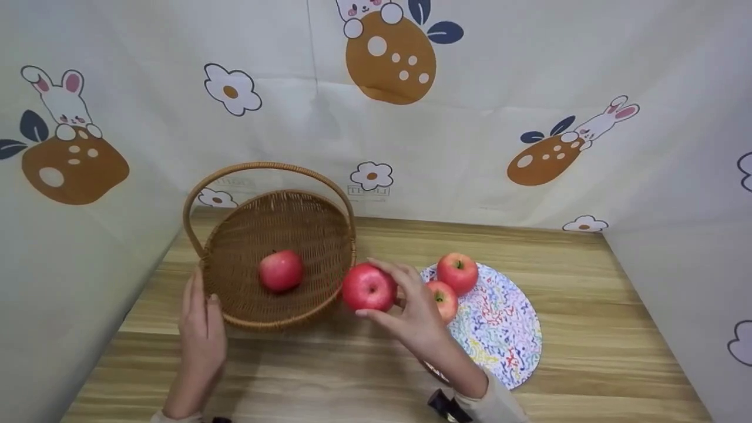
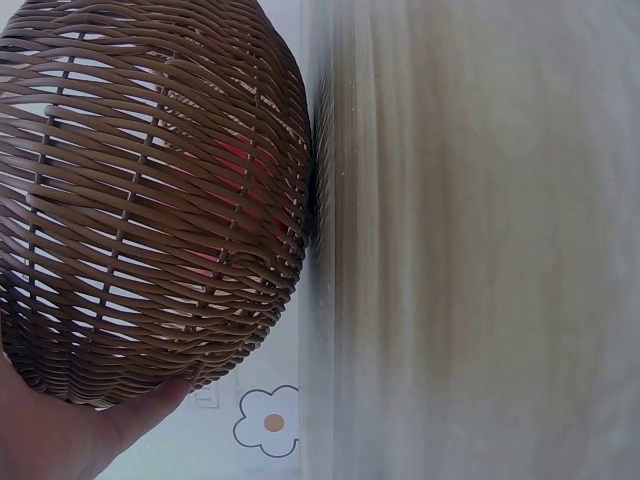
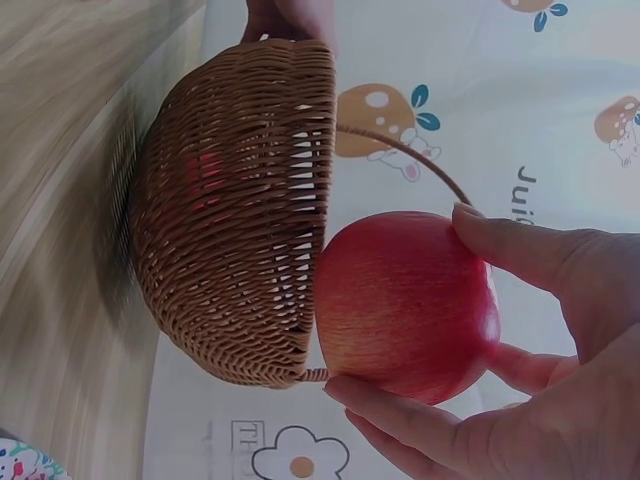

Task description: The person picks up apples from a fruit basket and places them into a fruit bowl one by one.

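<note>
A brown wicker basket (image 1: 276, 223) with a tall arched handle (image 1: 267, 167) stands at the left of the table, one red apple (image 1: 281, 271) inside it. My left hand (image 1: 201, 329) rests against the basket's left side, its fingers fairly straight along the wall; the left wrist view shows the thumb (image 2: 150, 410) at the weave. In my right hand (image 1: 420, 311) a second red apple (image 3: 405, 305) is gripped between thumb and fingers. That apple is at the basket's right rim, overlapping it in the head view and level with the opening in the right wrist view.
Right of the basket, a round plate (image 1: 499, 329) with a colourful squiggle pattern carries two more apples, one at its back edge (image 1: 457, 274) and one (image 1: 443, 302) partly behind my right hand. A printed cloth (image 1: 470, 129) walls the wooden table (image 1: 599, 329) at the back and sides.
</note>
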Action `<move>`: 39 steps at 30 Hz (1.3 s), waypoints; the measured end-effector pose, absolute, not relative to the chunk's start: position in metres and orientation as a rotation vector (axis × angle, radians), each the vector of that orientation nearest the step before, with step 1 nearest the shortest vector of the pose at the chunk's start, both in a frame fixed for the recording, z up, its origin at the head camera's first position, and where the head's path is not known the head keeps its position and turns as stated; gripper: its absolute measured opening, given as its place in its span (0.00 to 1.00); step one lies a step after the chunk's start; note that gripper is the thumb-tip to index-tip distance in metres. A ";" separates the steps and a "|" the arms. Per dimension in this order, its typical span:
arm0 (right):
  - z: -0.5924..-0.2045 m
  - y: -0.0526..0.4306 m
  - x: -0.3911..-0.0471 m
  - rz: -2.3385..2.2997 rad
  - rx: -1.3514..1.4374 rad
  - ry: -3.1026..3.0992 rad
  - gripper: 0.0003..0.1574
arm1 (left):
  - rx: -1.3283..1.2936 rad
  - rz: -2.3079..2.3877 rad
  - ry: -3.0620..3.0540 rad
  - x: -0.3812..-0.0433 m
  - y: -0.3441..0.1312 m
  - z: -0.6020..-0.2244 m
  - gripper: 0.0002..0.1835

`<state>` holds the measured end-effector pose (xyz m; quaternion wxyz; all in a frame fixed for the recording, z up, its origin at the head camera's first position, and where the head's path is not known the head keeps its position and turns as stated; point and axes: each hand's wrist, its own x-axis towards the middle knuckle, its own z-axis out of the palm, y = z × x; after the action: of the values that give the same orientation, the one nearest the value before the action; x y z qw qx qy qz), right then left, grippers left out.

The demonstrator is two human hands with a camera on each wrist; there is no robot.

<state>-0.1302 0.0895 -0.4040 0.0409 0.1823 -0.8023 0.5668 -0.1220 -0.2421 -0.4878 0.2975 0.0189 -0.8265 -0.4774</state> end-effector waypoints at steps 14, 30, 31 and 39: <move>-0.405 0.100 -0.130 1.708 0.558 -2.436 0.45 | 0.033 -1.268 -2.172 -0.122 -0.242 -0.489 0.30; -0.409 0.111 -0.131 1.527 0.488 -2.465 0.43 | 0.030 -1.265 -2.174 -0.123 -0.242 -0.488 0.31; -0.409 0.112 -0.131 1.515 0.486 -2.460 0.43 | 0.030 -1.267 -2.176 -0.123 -0.242 -0.488 0.31; -0.412 0.119 -0.133 1.493 0.494 -2.425 0.42 | 0.045 -1.282 -2.199 -0.121 -0.242 -0.487 0.30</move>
<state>-0.1332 0.1188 -0.4122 0.1253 0.1696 -0.8323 0.5126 -0.1213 -0.2419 -0.4868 0.2933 0.0170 -0.8258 -0.4815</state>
